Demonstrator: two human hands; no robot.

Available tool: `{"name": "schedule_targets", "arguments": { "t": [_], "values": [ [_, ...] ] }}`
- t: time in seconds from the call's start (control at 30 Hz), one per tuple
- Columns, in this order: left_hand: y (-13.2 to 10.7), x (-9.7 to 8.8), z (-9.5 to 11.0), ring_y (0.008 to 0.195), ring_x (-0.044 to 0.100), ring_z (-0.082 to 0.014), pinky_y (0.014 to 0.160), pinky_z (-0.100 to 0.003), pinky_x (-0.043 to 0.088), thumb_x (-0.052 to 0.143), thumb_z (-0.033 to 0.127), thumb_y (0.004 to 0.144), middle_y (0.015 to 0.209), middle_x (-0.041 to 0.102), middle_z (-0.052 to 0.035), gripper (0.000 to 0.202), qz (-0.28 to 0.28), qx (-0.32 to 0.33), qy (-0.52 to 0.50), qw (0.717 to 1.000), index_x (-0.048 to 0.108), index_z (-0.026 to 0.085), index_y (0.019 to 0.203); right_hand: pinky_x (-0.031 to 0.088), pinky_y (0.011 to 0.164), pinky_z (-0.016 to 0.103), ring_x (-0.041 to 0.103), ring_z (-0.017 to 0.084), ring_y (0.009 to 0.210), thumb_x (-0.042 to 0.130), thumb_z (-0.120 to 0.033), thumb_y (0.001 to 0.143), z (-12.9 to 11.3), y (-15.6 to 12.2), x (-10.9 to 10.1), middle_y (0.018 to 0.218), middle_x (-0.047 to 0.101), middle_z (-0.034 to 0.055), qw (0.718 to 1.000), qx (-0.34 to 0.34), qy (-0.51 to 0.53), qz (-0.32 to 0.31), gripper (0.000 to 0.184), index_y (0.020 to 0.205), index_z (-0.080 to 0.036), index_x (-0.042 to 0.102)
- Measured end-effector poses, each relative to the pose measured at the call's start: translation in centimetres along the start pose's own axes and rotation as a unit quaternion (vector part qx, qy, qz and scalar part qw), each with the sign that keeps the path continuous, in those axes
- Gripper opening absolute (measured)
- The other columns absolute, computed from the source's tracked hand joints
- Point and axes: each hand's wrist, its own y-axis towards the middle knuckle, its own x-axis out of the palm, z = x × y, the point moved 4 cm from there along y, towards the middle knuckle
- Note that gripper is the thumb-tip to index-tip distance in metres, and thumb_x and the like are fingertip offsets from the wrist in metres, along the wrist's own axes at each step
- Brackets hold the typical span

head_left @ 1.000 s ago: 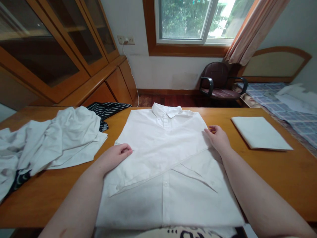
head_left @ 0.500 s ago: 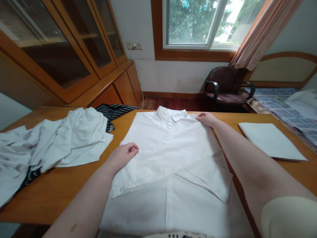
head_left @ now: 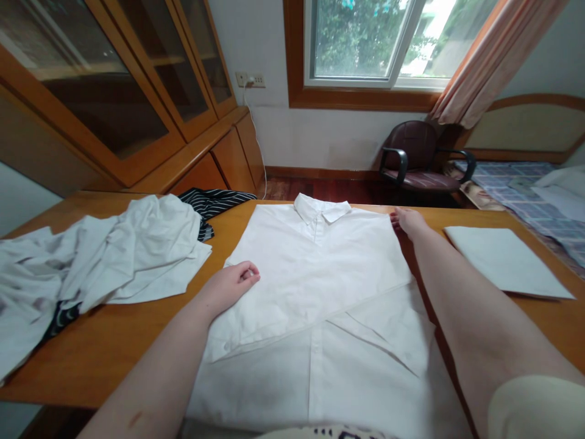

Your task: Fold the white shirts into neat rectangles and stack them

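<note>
A white collared shirt (head_left: 329,256) lies front up on the wooden table (head_left: 150,347), its collar at the far edge and its sleeves folded across the front. My left hand (head_left: 233,285) rests on the shirt's left side, fingers loosely curled in and thumb near the index finger; no cloth shows between them. At the far right, beside the shirt's shoulder corner, is my right hand (head_left: 407,222). Its fingers are extended and apart, with the tips at the cloth's edge.
Crumpled white garments (head_left: 137,250) and a black striped cloth (head_left: 214,204) lie on the left. To the right is a flat white folded item (head_left: 507,259). Beyond the table stand a glass-door cabinet (head_left: 178,137), an armchair (head_left: 414,152) and a bed (head_left: 525,177).
My right hand has slid outward along the shoulder to its corner, and its fingers have loosened from the cloth. The shoulder fabric lies flatter. My left hand has stayed on the shirt.
</note>
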Motion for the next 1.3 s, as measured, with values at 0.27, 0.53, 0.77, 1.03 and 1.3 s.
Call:
{"name": "schedule_targets", "arguments": {
  "t": [0.27, 0.53, 0.77, 1.03, 1.3],
  "values": [
    [0.1, 0.0, 0.0, 0.072, 0.058, -0.0168, 0.061, -0.025, 0.037, 0.047, 0.05, 0.081, 0.076, 0.063, 0.0022, 0.03, -0.008, 0.005, 0.0, 1.0, 0.06, 0.024, 0.09, 0.049, 0.057, 0.025, 0.058, 0.015, 0.057, 0.054, -0.032, 0.084, 0.9, -4.8, -0.5, 0.064, 0.061, 0.004, 0.963, 0.11, 0.211, -0.129, 0.018, 0.077, -0.016, 0.058],
    [0.0, -0.3, 0.4, 0.074, 0.059, -0.0184, 0.065, -0.027, 0.038, 0.047, 0.047, 0.081, 0.076, 0.065, 0.0011, 0.028, -0.017, 0.01, 0.025, 1.0, 0.061, 0.023, 0.085, 0.036, 0.047, 0.025, 0.047, 0.013, 0.046, 0.059, -0.029, 0.076, 0.6, -4.9, -0.4, 0.048, 0.05, -0.0015, 0.991, 0.092, 0.019, -0.092, 0.015, 0.067, -0.016, 0.06],
    [-0.1, -0.3, 0.3, 0.079, 0.059, -0.0194, 0.067, -0.027, 0.039, 0.046, 0.048, 0.082, 0.081, 0.066, 0.0, 0.031, -0.012, 0.021, 0.025, 0.999, 0.064, 0.024, 0.087, 0.042, 0.066, 0.029, 0.061, 0.024, 0.079, 0.053, -0.036, 0.082, -0.3, -4.2, -0.5, 0.082, 0.068, 0.0131, 0.966, 0.018, -0.258, -0.006, 0.025, 0.078, -0.015, 0.067],
    [-0.2, 0.0, 0.3, 0.069, 0.057, -0.0166, 0.06, -0.025, 0.035, 0.049, 0.045, 0.08, 0.069, 0.062, 0.0015, 0.025, -0.03, 0.019, 0.045, 0.998, 0.061, 0.023, 0.077, 0.038, 0.051, 0.025, 0.05, 0.013, 0.05, 0.064, -0.038, 0.075, -0.9, -6.0, -1.5, 0.054, 0.055, 0.0011, 0.978, 0.037, -0.148, -0.143, 0.026, 0.061, -0.018, 0.056],
    [0.0, 0.1, 0.4, 0.073, 0.058, -0.0176, 0.062, -0.026, 0.035, 0.047, 0.047, 0.081, 0.076, 0.065, 0.0008, 0.027, -0.021, 0.011, 0.056, 0.998, 0.059, 0.023, 0.076, 0.047, 0.056, 0.024, 0.053, 0.012, 0.053, 0.07, -0.038, 0.071, 0.7, -5.9, -1.1, 0.058, 0.054, -0.0011, 0.979, 0.094, 0.082, -0.159, 0.027, 0.062, -0.02, 0.051]
  ]
}}
